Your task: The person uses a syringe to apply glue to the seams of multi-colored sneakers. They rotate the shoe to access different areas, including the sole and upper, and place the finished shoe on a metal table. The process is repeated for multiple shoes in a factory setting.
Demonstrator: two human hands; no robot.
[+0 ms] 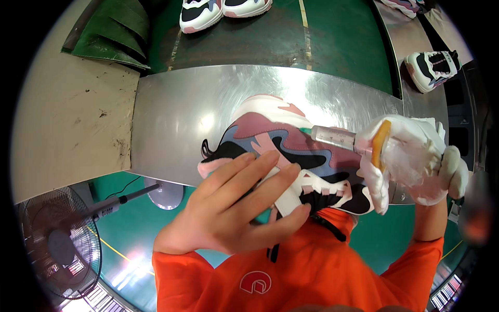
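Note:
A sneaker (306,156) in mauve, pink, blue, black and white lies on its side on the metal bench, its pale sole edge facing away from me. My left hand (234,203), bare, grips it from the near side, with the fingers over the white strap (287,200) and the collar. My right hand (405,156) wears a white glove and is closed around a clear syringe (332,137) with an orange-yellow flange. The syringe points left, and its green tip (305,130) meets the shoe near the seam between upper and sole. The plunger end is hidden by the glove.
The metal bench (171,114) borders a green conveyor belt (239,49) carrying a pair of sneakers (202,15). Another sneaker (432,70) stands on the right ledge. A beige panel (78,125) is at left, with a standing fan (62,247) below it.

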